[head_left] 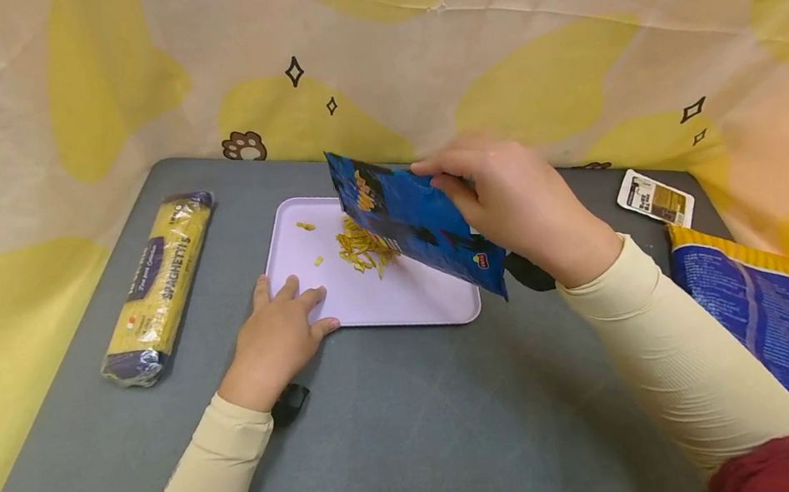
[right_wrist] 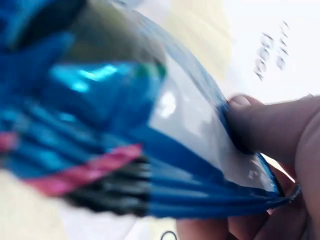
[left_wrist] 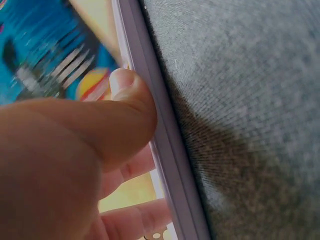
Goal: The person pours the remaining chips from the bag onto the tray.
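My right hand pinches the edge of a blue snack bag, which hangs tilted over a lilac tray. In the right wrist view the thumb presses on the shiny bag, and fingers show behind it. Under the bag a small heap of yellow-brown snack sticks lies on the tray, with a few loose pieces to its left. My left hand rests with spread fingers on the tray's near left corner. In the left wrist view its thumb touches the tray rim.
A spaghetti packet lies left of the tray on the grey table. At the right are a small flat pack and a blue and yellow bag. A patterned cloth hangs behind the table.
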